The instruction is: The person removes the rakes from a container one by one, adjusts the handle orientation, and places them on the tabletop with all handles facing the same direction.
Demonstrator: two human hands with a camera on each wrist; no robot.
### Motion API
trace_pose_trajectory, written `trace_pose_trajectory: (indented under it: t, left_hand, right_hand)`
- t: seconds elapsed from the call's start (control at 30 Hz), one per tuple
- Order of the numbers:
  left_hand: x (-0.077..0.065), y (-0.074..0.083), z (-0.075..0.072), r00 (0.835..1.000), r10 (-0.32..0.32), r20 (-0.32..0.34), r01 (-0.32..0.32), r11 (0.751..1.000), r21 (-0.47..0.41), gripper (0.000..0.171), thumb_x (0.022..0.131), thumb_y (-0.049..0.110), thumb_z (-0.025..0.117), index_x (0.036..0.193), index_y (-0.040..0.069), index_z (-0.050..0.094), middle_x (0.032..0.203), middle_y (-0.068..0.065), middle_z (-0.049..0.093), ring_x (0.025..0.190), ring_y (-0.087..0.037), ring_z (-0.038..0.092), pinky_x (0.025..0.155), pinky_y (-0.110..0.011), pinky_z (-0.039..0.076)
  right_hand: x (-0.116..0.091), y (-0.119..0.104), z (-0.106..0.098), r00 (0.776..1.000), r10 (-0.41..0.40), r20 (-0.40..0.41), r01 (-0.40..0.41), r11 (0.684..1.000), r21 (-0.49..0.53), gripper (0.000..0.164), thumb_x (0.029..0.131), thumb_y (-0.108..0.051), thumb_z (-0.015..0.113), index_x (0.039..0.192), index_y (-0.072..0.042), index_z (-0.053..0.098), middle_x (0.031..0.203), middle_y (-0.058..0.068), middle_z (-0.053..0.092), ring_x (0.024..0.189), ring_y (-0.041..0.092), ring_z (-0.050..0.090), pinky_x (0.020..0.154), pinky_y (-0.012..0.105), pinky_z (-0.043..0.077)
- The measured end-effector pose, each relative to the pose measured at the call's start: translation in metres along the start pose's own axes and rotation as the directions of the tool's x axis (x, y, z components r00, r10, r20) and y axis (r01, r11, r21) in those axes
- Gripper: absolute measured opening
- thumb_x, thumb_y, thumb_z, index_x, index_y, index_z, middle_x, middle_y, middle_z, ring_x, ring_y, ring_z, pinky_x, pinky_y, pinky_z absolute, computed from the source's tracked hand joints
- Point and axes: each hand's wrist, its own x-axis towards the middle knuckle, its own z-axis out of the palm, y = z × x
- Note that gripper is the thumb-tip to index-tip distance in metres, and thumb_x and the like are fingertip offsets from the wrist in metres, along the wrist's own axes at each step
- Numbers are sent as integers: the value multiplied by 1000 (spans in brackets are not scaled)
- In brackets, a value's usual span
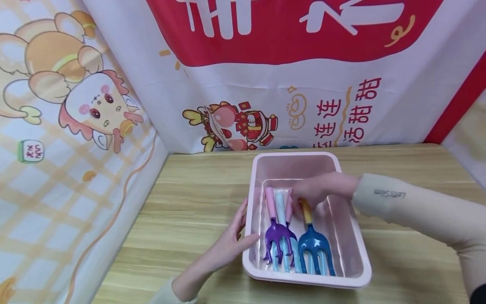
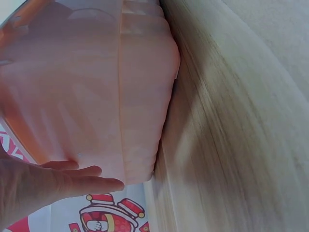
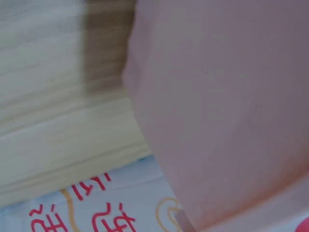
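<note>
Hand forks (image 1: 277, 232) are lying inside a pale pink plastic bin (image 1: 288, 166), tines pointing toward its near end. A purple fork (image 1: 270, 204) with a pink handle is resting at the left; a light blue handle (image 1: 280, 207) and a second pink handle (image 1: 289, 210) are lying just beside it. A dark blue fork (image 1: 313, 240) with a tan handle is resting farther right, overlapping light blue tines. The bin is standing on a wood-grain tabletop (image 1: 190, 202).

The right hand (image 1: 317, 188) is reaching into the bin at the far end of the tan handle; its fingers are blurring, so whether they are gripping that handle cannot be told. The left hand (image 1: 229, 242) is touching the bin's left side, its thumb spreading apart from the fingers and lying across the rim.

Dark print on the right sleeve (image 1: 417, 209) is reading "Let'sSlim", upside down. A cloth backdrop (image 1: 235, 76) is displaying red Chinese characters (image 1: 368, 89), including 连连 and 甜甜.

Only the head view is showing the forks. The left wrist view is showing straight fingers along the bin's outer wall; the right wrist view is showing outer wall, tabletop and red lettering.
</note>
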Motion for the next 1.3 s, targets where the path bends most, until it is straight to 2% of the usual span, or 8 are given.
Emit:
trace_pose_trajectory:
  t: [0.3, 0.47, 0.6, 0.73, 0.83, 1.0, 1.1, 1.3]
  left_hand:
    - [-1, 2, 1, 1000, 0, -8, 0, 1000, 13, 92, 92, 27, 65, 158, 21, 1, 158, -19, 14, 141, -37, 24, 109, -55, 29]
    - [-3, 1, 1, 1000, 9, -1, -9, 1000, -26, 91, 93, 21, 63, 157, 14, -1, 156, -26, 16, 138, -42, 29, 107, -51, 36]
    - [-2, 0, 2, 1000, 8, 12, -7, 999, -52, 90, 93, 17, 61, 157, 13, -2, 155, -28, 17, 136, -42, 32, 104, -43, 41]
    - [-1, 1, 2, 1000, 12, 16, -11, 998, -60, 90, 92, 18, 61, 157, 12, -2, 154, -29, 20, 134, -44, 35, 103, -42, 42]
    - [0, 2, 3, 1000, 10, 14, -9, 997, -72, 91, 92, 16, 60, 157, 12, -3, 153, -30, 20, 133, -45, 35, 102, -43, 44]
    - [1, 1, 5, 1000, 6, 21, -4, 995, -95, 92, 90, 9, 57, 157, 18, -5, 153, -31, 21, 132, -48, 36, 96, -47, 48]
    - [1, 2, 6, 1000, 13, 20, -11, 995, -94, 93, 89, 8, 57, 157, 21, -5, 152, -32, 22, 130, -50, 36, 94, -49, 49]
    - [1, 2, 7, 1000, 13, 12, -12, 997, -71, 94, 89, 9, 58, 157, 20, -6, 152, -32, 21, 131, -49, 36, 96, -47, 48]
  right_hand:
    - [-30, -12, -28, 998, 46, -39, -48, 997, -66, 32, 75, 3, 79, 82, -29, 73, 84, -10, 64, 86, 14, 57, 82, 34, 55]
    - [-49, -15, -43, 996, 20, -86, -26, 997, -71, 28, 77, 1, 78, 85, -26, 74, 86, -9, 64, 85, 15, 57, 79, 32, 56]
    - [-65, -12, -53, 990, -44, -134, 33, 996, -80, 26, 80, 1, 75, 90, -23, 75, 88, -8, 63, 88, 16, 55, 81, 33, 54]
    - [-81, -4, -58, 975, -111, -194, 97, 992, -78, 28, 81, 2, 73, 91, -24, 76, 91, -10, 64, 91, 17, 54, 84, 35, 52]
    - [-92, 1, -59, 966, -140, -218, 136, 990, -34, 28, 81, 2, 73, 90, -25, 75, 91, -11, 65, 91, 17, 55, 83, 34, 52]
    - [-113, 8, -54, 942, -162, -293, 173, 985, 9, 25, 82, -5, 75, 91, -28, 74, 95, -13, 64, 91, 15, 56, 82, 35, 52]
    - [-128, 11, -49, 923, -142, -358, 165, 986, 33, 24, 82, -10, 77, 95, -30, 74, 97, -13, 64, 92, 15, 56, 84, 34, 52]
    - [-152, 23, -38, 889, -42, -456, 114, 985, 131, 29, 79, -7, 79, 103, -21, 75, 101, -6, 63, 94, 21, 57, 75, 25, 57]
